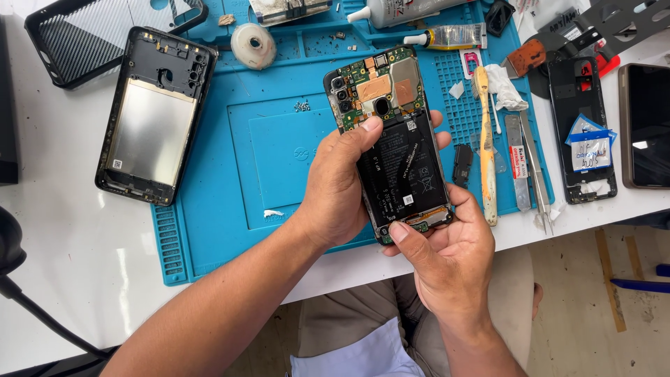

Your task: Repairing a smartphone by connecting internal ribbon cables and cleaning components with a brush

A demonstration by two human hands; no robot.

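An opened phone (398, 139) with its back off is held above the blue mat (230, 139), showing a green circuit board with copper patches at the top and a black battery below. My left hand (338, 185) grips its left edge, thumb resting on the board near the camera hole. My right hand (447, 255) cradles the bottom end, thumb pressed on the lower edge by the small bottom board. Both hands hold the same phone.
A removed phone frame (155, 115) lies on the mat's left edge beside a black case (84, 38). To the right are a yellow-handled brush (486, 150), tweezers (534, 164), glue tubes (447, 36), a tape roll (252, 45), a small black part (462, 164), another opened phone (583, 129) and a dark phone (648, 126).
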